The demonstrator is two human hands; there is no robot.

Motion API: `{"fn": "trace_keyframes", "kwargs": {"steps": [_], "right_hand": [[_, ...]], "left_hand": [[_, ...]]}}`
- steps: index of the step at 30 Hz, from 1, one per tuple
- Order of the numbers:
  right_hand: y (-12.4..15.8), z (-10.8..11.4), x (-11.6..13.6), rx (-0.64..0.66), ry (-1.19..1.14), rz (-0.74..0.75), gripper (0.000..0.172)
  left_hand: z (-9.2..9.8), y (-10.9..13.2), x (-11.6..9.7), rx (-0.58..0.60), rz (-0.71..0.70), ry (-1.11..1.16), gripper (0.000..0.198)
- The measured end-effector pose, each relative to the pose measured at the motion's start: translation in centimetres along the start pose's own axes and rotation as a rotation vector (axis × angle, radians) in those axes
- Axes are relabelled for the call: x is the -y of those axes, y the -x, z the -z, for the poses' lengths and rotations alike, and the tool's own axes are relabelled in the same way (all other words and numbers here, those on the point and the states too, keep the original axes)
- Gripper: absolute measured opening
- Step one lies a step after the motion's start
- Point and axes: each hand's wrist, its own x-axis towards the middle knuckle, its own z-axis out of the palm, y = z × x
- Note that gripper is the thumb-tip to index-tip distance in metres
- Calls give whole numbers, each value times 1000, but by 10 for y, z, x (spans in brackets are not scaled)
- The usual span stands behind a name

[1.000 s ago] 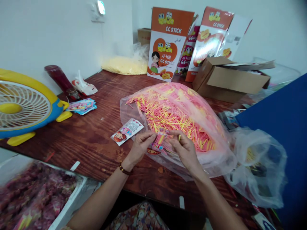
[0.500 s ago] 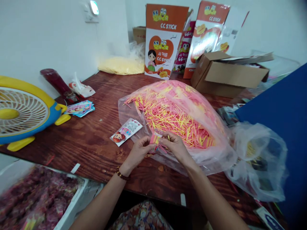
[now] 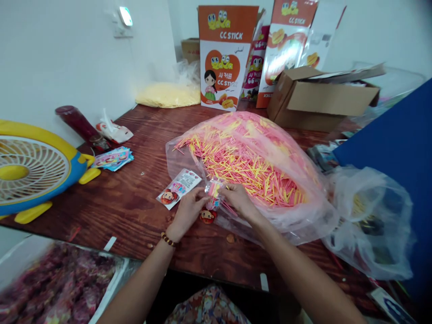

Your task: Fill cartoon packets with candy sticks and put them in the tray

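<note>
My left hand and my right hand meet at the near edge of a big clear bag full of pink and yellow sticks. Both hands are closed on a small printed packet that holds several of those sticks and stands upright between them. A cartoon face shows at the packet's lower end. A second flat packet of the same kind lies on the wooden table just left of my left hand.
A yellow and blue fan stands at the left, with a small stack of packets beside it. CC Stick cartons and an open brown box line the back. A blue board and a clear bag are at right; a tray of dark reddish items sits near left.
Both hands have drawn together and slid a little left toward me. The packet with sticks went from lying spread between the fingers to being held upright and pinched.
</note>
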Motion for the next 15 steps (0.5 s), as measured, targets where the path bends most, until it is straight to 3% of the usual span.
{"fn": "trace_keyframes", "kwargs": {"steps": [3,6,9,12,15], "right_hand": [[-10,4,0,-57,265,-35,29],[-2,11,4,-96,401,-30,23],[13,30,8,-155,530,15,23],[22,75,4,-213,622,-34,18],[26,137,-8,-299,860,-244,25]], "left_hand": [[12,-8,8,-115,-115,-292,35],[28,-17,14,-167,-168,-555,33],[46,-31,18,-222,-85,-882,38],[59,-45,20,-234,50,-1079,49],[65,-52,23,-184,99,-1151,56]]}}
